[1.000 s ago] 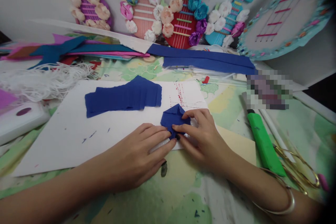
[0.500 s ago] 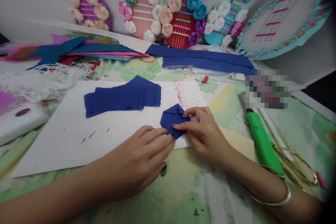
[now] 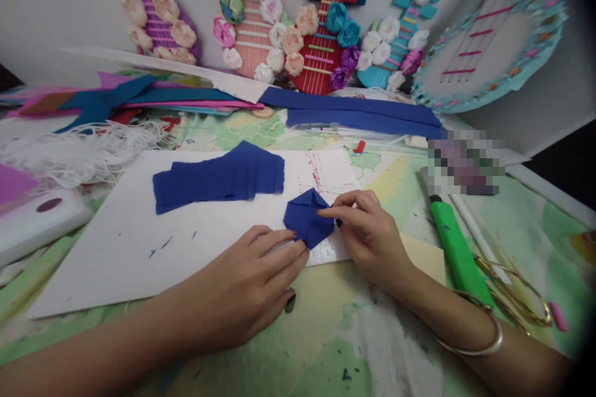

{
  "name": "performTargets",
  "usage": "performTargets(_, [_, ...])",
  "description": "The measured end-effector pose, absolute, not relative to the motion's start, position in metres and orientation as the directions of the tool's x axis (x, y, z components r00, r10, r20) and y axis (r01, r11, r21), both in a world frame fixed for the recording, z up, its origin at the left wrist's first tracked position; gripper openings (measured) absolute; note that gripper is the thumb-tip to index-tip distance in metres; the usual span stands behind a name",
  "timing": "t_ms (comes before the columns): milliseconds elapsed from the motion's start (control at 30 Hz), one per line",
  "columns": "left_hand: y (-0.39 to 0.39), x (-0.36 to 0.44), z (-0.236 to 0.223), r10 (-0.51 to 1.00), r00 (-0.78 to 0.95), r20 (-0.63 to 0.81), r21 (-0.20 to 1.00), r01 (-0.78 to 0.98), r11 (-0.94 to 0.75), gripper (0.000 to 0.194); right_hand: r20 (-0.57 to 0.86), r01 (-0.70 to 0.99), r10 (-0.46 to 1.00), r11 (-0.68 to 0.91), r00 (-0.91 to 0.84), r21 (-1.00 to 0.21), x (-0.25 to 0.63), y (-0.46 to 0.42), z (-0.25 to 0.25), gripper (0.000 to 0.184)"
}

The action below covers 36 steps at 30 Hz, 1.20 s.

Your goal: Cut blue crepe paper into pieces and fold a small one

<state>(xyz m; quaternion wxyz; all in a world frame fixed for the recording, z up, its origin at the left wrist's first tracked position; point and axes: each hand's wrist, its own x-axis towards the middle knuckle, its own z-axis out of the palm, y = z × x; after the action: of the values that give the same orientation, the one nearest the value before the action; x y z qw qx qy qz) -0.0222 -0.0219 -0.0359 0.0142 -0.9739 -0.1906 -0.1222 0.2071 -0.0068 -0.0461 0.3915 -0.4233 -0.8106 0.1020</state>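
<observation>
A small folded piece of blue crepe paper (image 3: 307, 220) lies near the right front edge of a white board (image 3: 223, 226), with creased flaps at its top. My left hand (image 3: 261, 282) lies flat, fingers stretched out, its fingertips touching the paper's lower left edge. At the paper's right corner, my right hand (image 3: 367, 232) has its index finger over the surface and its thumb at the edge, gripping it lightly. Further back on the board is a stack of blue crepe paper pieces (image 3: 218, 180).
To the right lie a green-handled cutter (image 3: 459, 254) and gold scissors (image 3: 516, 291). White string (image 3: 93, 149) and a white device (image 3: 41, 223) are on the left. Blue paper strips (image 3: 358, 113) lie at the back, before decorated toy guitars (image 3: 321, 43) against the wall.
My right thumb has moved from the paper's bottom edge up to its right corner, and the index finger has slid right. My left hand stays nearly still. The view has shifted slightly.
</observation>
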Motion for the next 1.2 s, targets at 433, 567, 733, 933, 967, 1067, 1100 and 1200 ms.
performTargets(433, [-0.027,-0.02,-0.045,0.405,0.869,0.284,-0.001,0.422,-0.906,0.041,0.478,0.508,0.573,0.817,-0.666,-0.272,0.204,-0.026,-0.051,0.029])
performTargets(567, [-0.026,-0.02,-0.044,0.428,0.864,0.266,0.028,0.437,-0.899,0.04,0.474,0.523,0.561,0.822,-0.678,-0.225,0.203,-0.026,-0.048,0.028])
performTargets(733, [-0.025,-0.021,-0.043,0.437,0.858,0.272,0.035,0.445,-0.895,0.039,0.457,0.562,0.562,0.813,-0.69,-0.151,0.202,-0.028,-0.045,0.027])
performTargets(933, [-0.025,-0.02,-0.043,0.436,0.857,0.275,0.033,0.445,-0.895,0.039,0.512,0.56,0.53,0.821,-0.676,-0.111,0.201,-0.029,-0.043,0.024])
performTargets(967, [-0.025,-0.02,-0.043,0.436,0.857,0.274,0.034,0.445,-0.895,0.039,0.508,0.56,0.534,0.82,-0.676,-0.117,0.201,-0.029,-0.043,0.024])
performTargets(1067, [-0.024,-0.02,-0.042,0.443,0.856,0.267,0.04,0.449,-0.893,0.039,0.493,0.569,0.545,0.814,-0.679,-0.117,0.201,-0.029,-0.044,0.025])
performTargets(1100, [-0.025,-0.02,-0.042,0.444,0.856,0.265,0.043,0.45,-0.892,0.039,0.491,0.574,0.546,0.812,-0.679,-0.108,0.201,-0.029,-0.044,0.025])
performTargets(1200, [-0.025,-0.021,-0.042,0.446,0.858,0.256,0.048,0.45,-0.892,0.04,0.493,0.593,0.549,0.801,-0.675,-0.08,0.201,-0.029,-0.045,0.024])
